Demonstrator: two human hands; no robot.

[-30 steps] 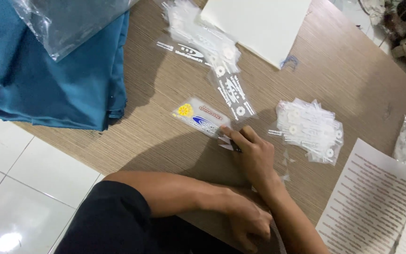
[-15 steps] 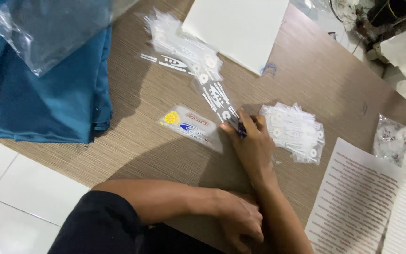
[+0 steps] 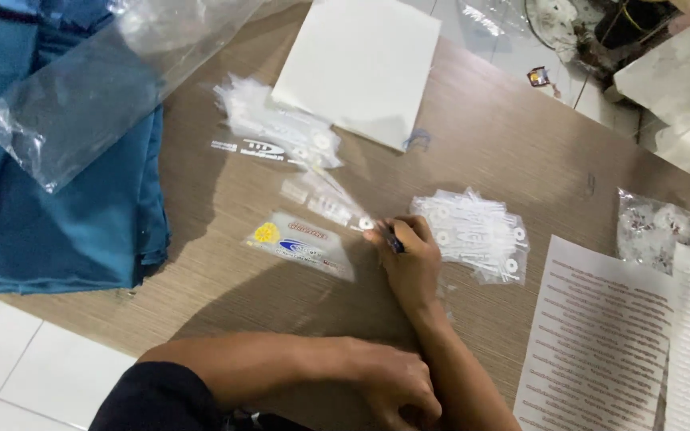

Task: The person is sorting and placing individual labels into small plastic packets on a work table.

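Right hand (image 3: 410, 259) curled shut, pinching a dark pen (image 3: 394, 242) w/ tip at the end of a small clear packet (image 3: 331, 205) lying flat mid-worktop (image 3: 505, 144). Left hand (image 3: 389, 389) loosely curled, resting near worktop edge against right forearm; holds nothing visible. Clear label w/ yellow + blue print (image 3: 301, 243) just left of the pen. Stack of clear packets (image 3: 473, 233) just right of hand. Printed sheets (image 3: 600, 335) far right, blue cloth (image 3: 49, 223) far left.
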